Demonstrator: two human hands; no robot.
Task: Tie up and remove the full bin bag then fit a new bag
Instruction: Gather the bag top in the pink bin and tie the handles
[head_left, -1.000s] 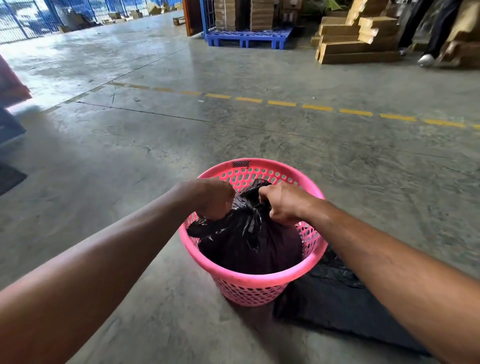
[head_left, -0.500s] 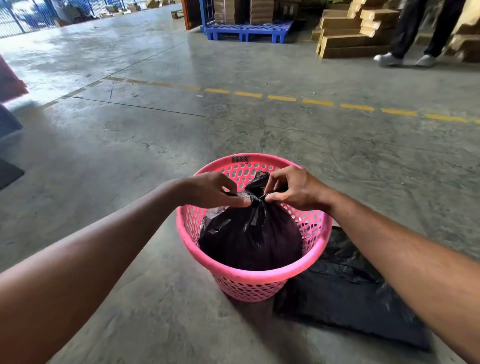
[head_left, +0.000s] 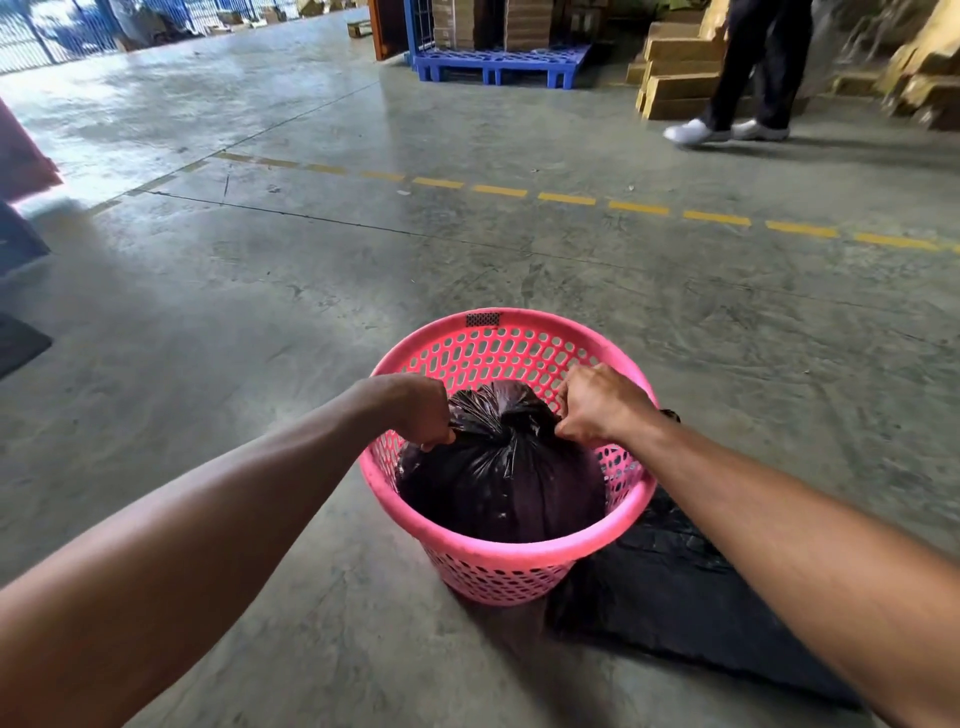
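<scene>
A pink perforated plastic bin stands on the concrete floor in front of me. Inside it sits a full black bin bag, its neck gathered into a knot at the top. My left hand is clenched on one tail of the bag's neck at the left. On the right, my right hand grips the other tail. The two fists are pulled apart over the bin. A flat black new bag lies on the floor just right of the bin, partly under my right forearm.
A person's legs in dark trousers and white shoes are at the far right, by stacked cardboard boxes. A blue pallet stands at the back. A dashed yellow line crosses the floor. Dark mats lie at the left edge.
My hands went from pinching the bag's neck close together to pulling its two tails apart sideways, and the knot has drawn tight. The person at the back walked further into view.
</scene>
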